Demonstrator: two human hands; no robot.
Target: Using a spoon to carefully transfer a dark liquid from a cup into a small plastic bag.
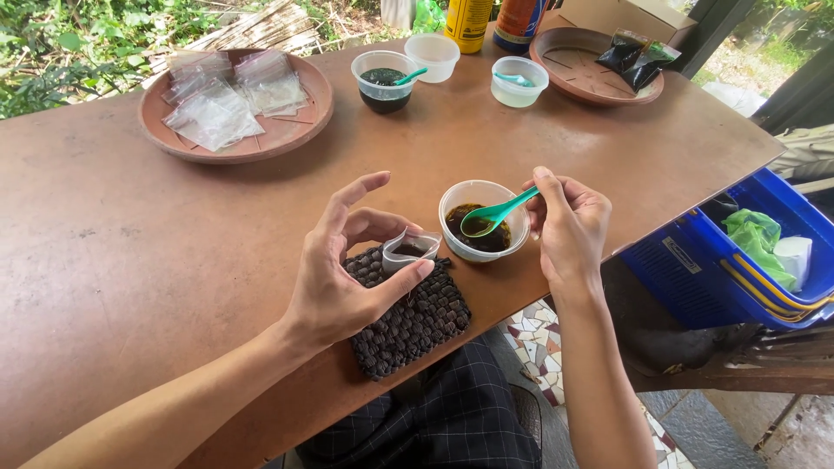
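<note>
The left hand (334,278) is pinched, thumb and fingers, on a small clear plastic pouch (410,252) with a little dark paste in its bottom, holding its mouth open over a dark woven rectangular mat (417,326) at the near edge of the brown desk (130,252). At about 3 o'clock from the pouch, just beside it, stands a round translucent plastic cup (484,221) of dark brown paste. The right hand (569,226) is closed on the handle of a green plastic spoon (495,215), whose bowl sits in the cup. By the look of it, the step in hand is scooping paste to portion into the pouch; the next move would call for a level carry of the loaded spoon toward 9 o'clock and a careful tip into the narrow mouth, with the left hand keeping it spread. At 11 o'clock, well apart, a terracotta-coloured round dish (300,135) carries a pile of empty clear pouches (221,95); at 12 o'clock sit three more clear cups, the dark-filled cup (383,82) among them; at 1 o'clock a second brown dish (573,69) holds dark filled packets (636,56). A blue plastic basket (695,269) sits off the desk at 3 o'clock.
</note>
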